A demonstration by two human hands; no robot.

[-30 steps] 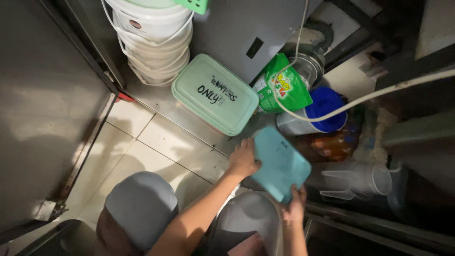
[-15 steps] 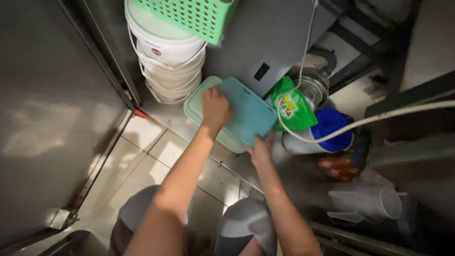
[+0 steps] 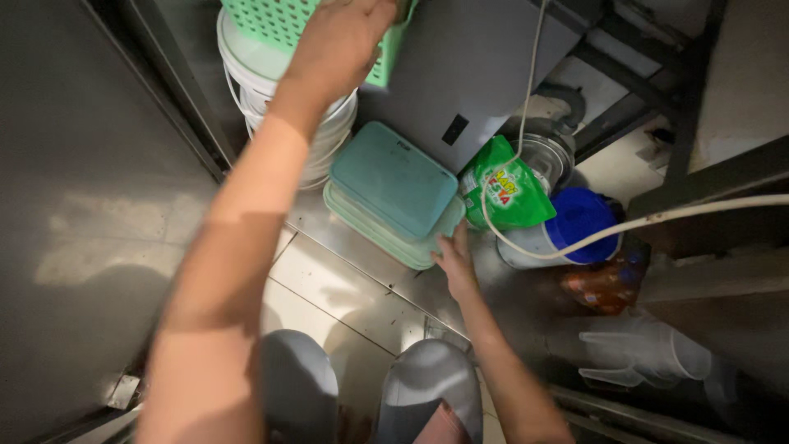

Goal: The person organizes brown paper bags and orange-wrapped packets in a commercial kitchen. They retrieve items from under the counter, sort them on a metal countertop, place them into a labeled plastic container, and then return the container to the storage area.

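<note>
A teal lid [image 3: 393, 178] lies on top of a pale green lidded container [image 3: 386, 226] on a low metal ledge. My right hand [image 3: 454, 261] rests with fingers spread against the container's near right corner. My left hand [image 3: 345, 41] is raised to a green plastic mesh basket [image 3: 304, 25] that sits on a stack of white buckets [image 3: 283, 107]; its fingers lie over the basket's front, and whether they grip it is unclear.
A green detergent pouch [image 3: 503, 193] leans beside the container, with a blue-lidded jar [image 3: 567, 230] and a metal pot [image 3: 546, 156] behind. A white hose [image 3: 657, 218] crosses right. Clear plastic jugs [image 3: 641, 353] lie lower right. My knees [image 3: 362, 386] are over the tiled floor.
The teal lid, held in both hands a second ago, now lies on the green container. My left hand has left it and risen to the basket; my right hand stays at the container's corner.
</note>
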